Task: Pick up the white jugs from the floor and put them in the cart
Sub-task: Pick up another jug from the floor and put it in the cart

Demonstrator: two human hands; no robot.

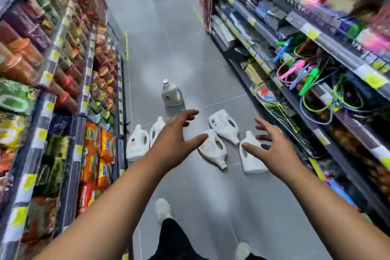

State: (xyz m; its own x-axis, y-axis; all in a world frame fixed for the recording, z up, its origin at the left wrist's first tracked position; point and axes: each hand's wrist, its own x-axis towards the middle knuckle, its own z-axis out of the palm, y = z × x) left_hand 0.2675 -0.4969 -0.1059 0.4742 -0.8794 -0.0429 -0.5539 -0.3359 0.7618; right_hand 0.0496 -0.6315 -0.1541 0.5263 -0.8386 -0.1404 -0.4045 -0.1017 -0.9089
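Note:
Several white jugs lie on the grey aisle floor [190, 59]. One jug [171, 93] stands upright farther off. Two jugs [137, 143] [157, 129] stand side by side by the left shelf. Two more jugs [224, 125] [213, 150] lie on their sides in the middle, and one jug [253, 157] lies at the right. My left hand [175, 139] hovers above the middle jugs with fingers spread, holding nothing. Beside it, my right hand [272, 143] hangs over the right jug, fingers spread and empty. No cart is in view.
Shelves of snack packets [63, 91] line the left side. On the right, shelves [316, 69] hold skipping ropes and stationery. My white shoes [163, 209] [243, 250] stand on the floor below. The aisle runs on past the jugs.

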